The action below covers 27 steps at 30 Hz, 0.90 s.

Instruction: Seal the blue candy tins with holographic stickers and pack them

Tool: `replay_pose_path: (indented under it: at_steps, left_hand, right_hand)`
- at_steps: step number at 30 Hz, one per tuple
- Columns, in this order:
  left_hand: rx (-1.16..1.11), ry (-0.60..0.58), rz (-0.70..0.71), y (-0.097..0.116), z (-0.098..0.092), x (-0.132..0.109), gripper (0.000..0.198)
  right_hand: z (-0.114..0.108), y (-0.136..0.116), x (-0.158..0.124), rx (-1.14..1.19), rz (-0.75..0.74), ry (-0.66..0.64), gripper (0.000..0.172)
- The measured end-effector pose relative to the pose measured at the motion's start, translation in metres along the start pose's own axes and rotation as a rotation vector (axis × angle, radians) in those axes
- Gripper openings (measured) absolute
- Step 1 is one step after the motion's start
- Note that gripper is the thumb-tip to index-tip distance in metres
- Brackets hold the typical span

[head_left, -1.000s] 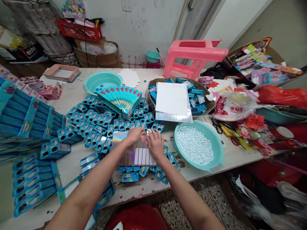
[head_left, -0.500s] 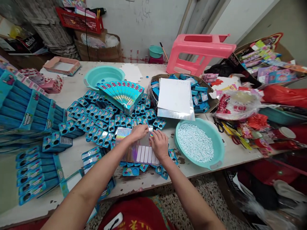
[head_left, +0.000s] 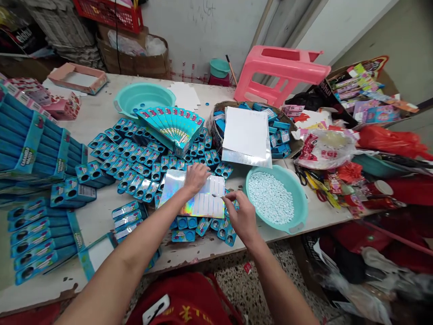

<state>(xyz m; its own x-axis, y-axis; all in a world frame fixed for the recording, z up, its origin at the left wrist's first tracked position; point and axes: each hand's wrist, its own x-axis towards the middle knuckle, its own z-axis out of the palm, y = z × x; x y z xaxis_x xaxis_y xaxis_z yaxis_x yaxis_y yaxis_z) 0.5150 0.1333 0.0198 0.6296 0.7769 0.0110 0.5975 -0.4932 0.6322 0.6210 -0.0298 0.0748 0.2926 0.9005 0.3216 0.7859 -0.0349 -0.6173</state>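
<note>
1. My right hand (head_left: 242,215) is held just above the right edge of the shiny silver sheet (head_left: 172,183), thumb and forefinger closed narrowly on a small thin piece (head_left: 215,195) (too small to make out what it is), which sticks out past my fingertips.
2. My left hand (head_left: 196,177) lies palm down across the upper part of that same sheet, fingers bent; whether they grip it or only press, I cannot tell.
3. The sheet lies slightly askew in front of me, resting on a spread of small blue boxes (head_left: 124,146) with round holes in their ends. Pale strips run in rows across its right part, and rainbow glare shows along its lower edge.
4. Just right of my right hand stands a teal basin (head_left: 300,198) filled with small white pellets (head_left: 270,196).
5. Beyond my left hand, a fan-shaped blue display (head_left: 176,128) sits on top of the boxes, near a second teal basin (head_left: 145,95).
6. Past the pellets, white paper (head_left: 245,131) covers part of a carton of blue boxes, and a pink stool (head_left: 299,71) lies on its side behind it on the table (head_left: 176,262).
</note>
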Motion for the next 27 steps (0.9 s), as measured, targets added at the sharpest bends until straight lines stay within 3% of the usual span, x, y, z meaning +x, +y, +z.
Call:
replay_pose_path:
  at_steps: [2,4,5,7,11,17,22,27]
  left_hand:
    - [-0.328,0.012,0.022,0.008,-0.013,-0.026,0.033]
    - [-0.639,-0.132,0.012,0.016,-0.024,-0.062,0.036]
    - [-0.758,-0.197,-0.025,0.019,-0.027,-0.081,0.033]
    - [-0.898,-0.215,-0.157,0.02,-0.029,-0.121,0.025]
    - [-0.851,-0.075,-0.394,-0.006,-0.037,-0.194,0.025]
    - [-0.759,0.011,-0.62,-0.078,-0.074,-0.289,0.019]
    - [-0.533,0.038,-0.608,-0.12,-0.082,-0.317,0.011]
    - [-0.516,0.045,-0.592,-0.14,-0.071,-0.317,0.01]
  right_hand:
    - [-0.005,-0.013,-0.004,0.088,0.082,0.0,0.013]
    - [-0.005,-0.025,-0.008,0.164,0.147,-0.011,0.013]
    - [-0.002,-0.03,-0.011,0.203,0.175,-0.023,0.014]
    - [0.01,-0.041,-0.019,0.289,0.234,-0.067,0.015]
    - [0.058,-0.066,-0.046,0.43,0.307,-0.195,0.016]
    - [0.151,-0.113,-0.095,0.49,0.247,-0.437,0.013]
    - [0.205,-0.131,-0.108,0.304,0.177,-0.394,0.009]
    - [0.225,-0.132,-0.114,0.216,0.158,-0.369,0.007]
